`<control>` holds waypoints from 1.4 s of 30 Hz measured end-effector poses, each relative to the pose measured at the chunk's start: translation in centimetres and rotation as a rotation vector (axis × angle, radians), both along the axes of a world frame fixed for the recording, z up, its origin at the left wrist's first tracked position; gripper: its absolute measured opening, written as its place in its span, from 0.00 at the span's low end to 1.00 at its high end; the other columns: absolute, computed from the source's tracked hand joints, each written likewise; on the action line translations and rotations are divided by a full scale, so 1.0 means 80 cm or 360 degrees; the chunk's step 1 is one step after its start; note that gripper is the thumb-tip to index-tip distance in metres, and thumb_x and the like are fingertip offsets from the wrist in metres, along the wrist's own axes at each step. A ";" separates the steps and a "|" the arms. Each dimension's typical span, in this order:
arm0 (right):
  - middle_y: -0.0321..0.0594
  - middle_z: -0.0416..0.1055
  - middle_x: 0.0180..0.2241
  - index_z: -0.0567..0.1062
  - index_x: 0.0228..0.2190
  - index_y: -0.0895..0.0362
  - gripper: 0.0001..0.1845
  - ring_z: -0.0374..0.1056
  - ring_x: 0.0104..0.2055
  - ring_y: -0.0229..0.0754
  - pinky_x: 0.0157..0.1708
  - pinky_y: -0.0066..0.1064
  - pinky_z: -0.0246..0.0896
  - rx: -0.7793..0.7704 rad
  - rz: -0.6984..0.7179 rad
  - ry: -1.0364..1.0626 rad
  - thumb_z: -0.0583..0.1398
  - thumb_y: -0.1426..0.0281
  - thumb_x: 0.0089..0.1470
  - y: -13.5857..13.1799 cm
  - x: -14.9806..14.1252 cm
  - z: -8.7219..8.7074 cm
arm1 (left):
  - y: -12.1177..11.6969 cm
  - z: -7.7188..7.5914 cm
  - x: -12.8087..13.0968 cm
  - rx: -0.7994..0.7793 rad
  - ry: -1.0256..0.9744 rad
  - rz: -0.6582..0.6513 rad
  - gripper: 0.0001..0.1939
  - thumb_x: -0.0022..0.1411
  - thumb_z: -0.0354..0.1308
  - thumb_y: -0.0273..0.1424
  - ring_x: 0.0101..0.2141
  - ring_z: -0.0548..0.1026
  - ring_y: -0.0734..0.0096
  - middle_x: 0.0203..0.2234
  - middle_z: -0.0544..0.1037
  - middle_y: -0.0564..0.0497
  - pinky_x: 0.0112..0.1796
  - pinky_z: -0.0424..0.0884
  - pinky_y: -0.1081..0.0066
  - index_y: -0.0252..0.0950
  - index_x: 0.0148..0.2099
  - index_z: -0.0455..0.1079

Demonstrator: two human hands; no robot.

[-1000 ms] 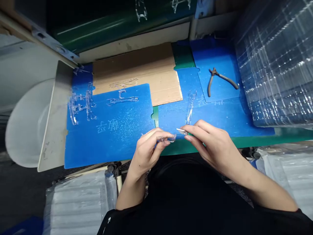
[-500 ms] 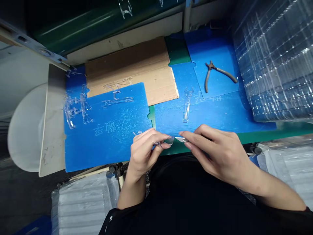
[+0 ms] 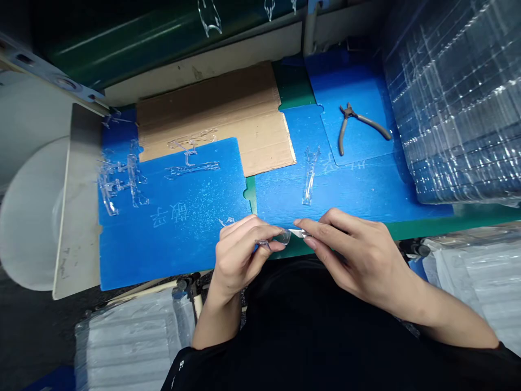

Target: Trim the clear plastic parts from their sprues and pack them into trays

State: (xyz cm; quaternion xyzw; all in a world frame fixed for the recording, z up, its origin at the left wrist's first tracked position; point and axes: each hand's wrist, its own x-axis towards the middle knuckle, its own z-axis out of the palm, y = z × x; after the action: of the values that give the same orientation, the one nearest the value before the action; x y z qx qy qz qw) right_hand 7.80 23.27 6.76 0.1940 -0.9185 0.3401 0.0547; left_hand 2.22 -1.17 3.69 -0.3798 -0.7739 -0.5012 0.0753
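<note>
My left hand (image 3: 240,255) pinches a small clear plastic part (image 3: 280,237) at the near edge of the bench. My right hand (image 3: 352,252) is closed on a thin blade tool (image 3: 299,233), its tip touching that part. A long clear plastic piece (image 3: 309,175) lies on the right blue sheet (image 3: 366,187) just beyond my hands. More clear plastic pieces (image 3: 191,163) rest on the left blue sheet (image 3: 171,233), and a cluster of clear sprue scraps (image 3: 120,179) sits at its far left.
Grey-handled cutting pliers (image 3: 358,126) lie on the blue sheet at the back right. A cardboard sheet (image 3: 215,117) covers the back middle. Stacked clear plastic trays (image 3: 459,98) fill the right side. A white round object (image 3: 28,217) sits at the left edge.
Both hands have drawn slightly nearer to me with the part and the blade still held together. The view has shifted a little; nothing on the bench has moved.
</note>
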 end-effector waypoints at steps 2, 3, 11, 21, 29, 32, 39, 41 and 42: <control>0.40 0.74 0.37 0.78 0.58 0.55 0.15 0.69 0.31 0.39 0.31 0.33 0.63 -0.0002 -0.0032 -0.0059 0.57 0.68 0.77 0.001 -0.001 -0.003 | 0.001 0.001 0.001 0.0036 0.0001 -0.0025 0.06 0.73 0.65 0.29 0.31 0.78 0.68 0.34 0.84 0.47 0.33 0.72 0.66 0.37 0.52 0.78; 0.40 0.74 0.37 0.79 0.57 0.54 0.14 0.69 0.31 0.39 0.32 0.33 0.63 -0.0016 -0.0047 -0.0094 0.57 0.68 0.77 0.002 -0.002 -0.005 | 0.002 0.001 0.002 0.0048 0.0000 -0.0031 0.07 0.73 0.65 0.29 0.31 0.78 0.68 0.34 0.84 0.47 0.33 0.72 0.66 0.37 0.52 0.78; 0.41 0.74 0.39 0.77 0.60 0.54 0.16 0.67 0.32 0.40 0.35 0.34 0.65 -0.0143 -0.0089 -0.0183 0.57 0.68 0.78 0.008 -0.002 -0.004 | 0.002 0.003 0.000 0.0007 -0.0051 -0.0013 0.07 0.73 0.64 0.26 0.31 0.78 0.69 0.35 0.85 0.48 0.34 0.73 0.66 0.38 0.52 0.77; 0.40 0.73 0.37 0.78 0.58 0.55 0.14 0.67 0.31 0.38 0.32 0.33 0.63 -0.0160 -0.0017 -0.0121 0.56 0.69 0.77 0.008 0.007 0.007 | 0.006 -0.002 0.001 0.0004 -0.0201 -0.0029 0.05 0.76 0.62 0.31 0.30 0.77 0.69 0.33 0.83 0.49 0.33 0.72 0.68 0.39 0.51 0.78; 0.37 0.76 0.34 0.81 0.53 0.53 0.15 0.64 0.27 0.36 0.28 0.31 0.60 -0.0460 -0.0224 -0.0385 0.67 0.59 0.70 0.011 -0.005 0.005 | 0.009 0.002 0.005 -0.0258 0.0091 0.0019 0.10 0.73 0.65 0.26 0.32 0.78 0.66 0.34 0.84 0.47 0.35 0.71 0.65 0.39 0.54 0.76; 0.32 0.74 0.26 0.82 0.39 0.55 0.11 0.64 0.26 0.36 0.27 0.29 0.58 -0.0847 -0.0113 -0.0835 0.67 0.60 0.69 0.009 -0.018 0.004 | 0.012 0.001 0.008 -0.0350 0.0237 0.0023 0.09 0.72 0.67 0.28 0.30 0.77 0.67 0.34 0.84 0.47 0.33 0.69 0.66 0.38 0.53 0.76; 0.39 0.78 0.20 0.74 0.23 0.57 0.14 0.50 0.15 0.31 0.18 0.27 0.43 -0.1706 0.0065 -0.1609 0.60 0.70 0.60 -0.001 -0.035 -0.016 | 0.016 -0.012 0.006 -0.0413 0.0369 -0.0023 0.10 0.72 0.68 0.29 0.30 0.76 0.67 0.33 0.83 0.47 0.32 0.67 0.65 0.38 0.53 0.76; 0.40 0.76 0.18 0.73 0.23 0.58 0.13 0.45 0.12 0.29 0.16 0.27 0.37 -0.2000 0.0139 -0.1812 0.59 0.69 0.59 -0.004 -0.037 -0.025 | 0.018 -0.012 0.005 -0.0296 0.0231 -0.0084 0.08 0.73 0.66 0.28 0.31 0.76 0.68 0.34 0.83 0.46 0.33 0.69 0.65 0.37 0.53 0.75; 0.40 0.76 0.18 0.73 0.24 0.58 0.13 0.45 0.12 0.29 0.15 0.26 0.36 -0.2102 0.0157 -0.1869 0.59 0.68 0.60 -0.005 -0.037 -0.028 | 0.019 -0.012 0.005 -0.0224 0.0144 -0.0113 0.07 0.73 0.65 0.27 0.31 0.76 0.68 0.34 0.83 0.46 0.34 0.70 0.66 0.37 0.52 0.75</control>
State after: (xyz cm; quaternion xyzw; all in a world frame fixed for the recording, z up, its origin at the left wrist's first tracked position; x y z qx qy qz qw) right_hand 4.82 22.87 4.49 -0.0438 -0.4048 0.8478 -0.3397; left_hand 2.62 0.37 2.72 -0.4336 -0.7891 -0.4302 0.0656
